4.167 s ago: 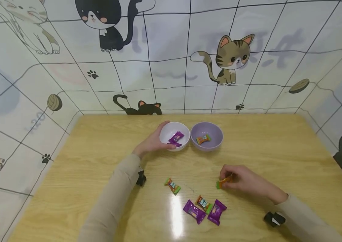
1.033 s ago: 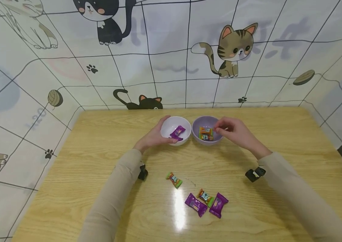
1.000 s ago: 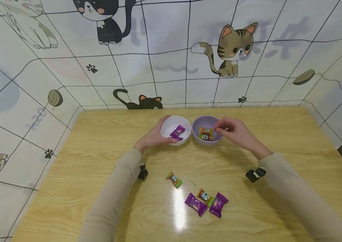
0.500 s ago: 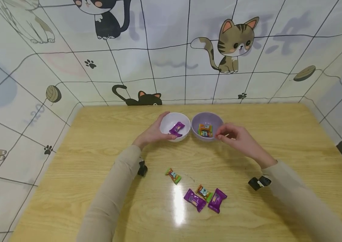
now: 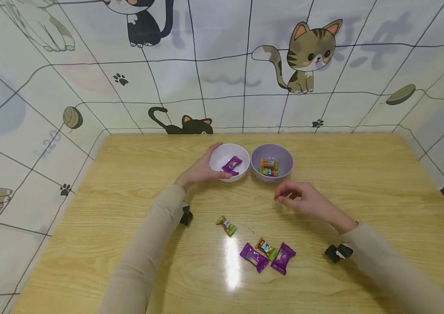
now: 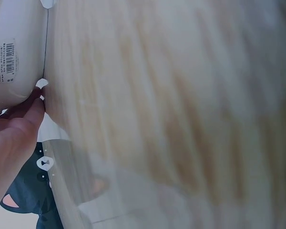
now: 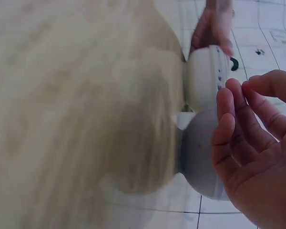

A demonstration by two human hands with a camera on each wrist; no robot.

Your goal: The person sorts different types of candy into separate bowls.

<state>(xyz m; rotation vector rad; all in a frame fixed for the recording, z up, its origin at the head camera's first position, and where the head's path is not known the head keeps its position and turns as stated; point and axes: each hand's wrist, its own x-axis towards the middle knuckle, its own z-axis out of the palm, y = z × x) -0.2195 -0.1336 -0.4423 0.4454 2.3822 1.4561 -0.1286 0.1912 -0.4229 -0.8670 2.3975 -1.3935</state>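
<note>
My left hand (image 5: 202, 169) holds the white bowl (image 5: 239, 151) by its left side, thumb along the front rim and fingers round the back. Two purple-wrapped candies (image 5: 232, 163) lie inside. Touching or nearly touching it on the right is a lilac bowl (image 5: 286, 162) with two orange-and-green wrapped candies (image 5: 269, 171). In front of that bowl my right hand (image 5: 304, 198) hovers over the table, fingers loosely bent and nothing in them. The right wrist view shows the thumb close to the index fingertip and the lilac bowl (image 7: 198, 157) beyond.
Nearer on the wooden table (image 5: 127, 174) lie an orange-green candy (image 5: 226, 226), a second orange-green candy (image 5: 266, 248), and two purple candies, one to its left (image 5: 254, 257) and one to its right (image 5: 283, 258). A cat-print backdrop (image 5: 222, 78) encloses the back and sides.
The right hand carried an orange-green candy from the table into the lilac bowl, let go, then drew back towards the front. The left hand stayed on the white bowl.
</note>
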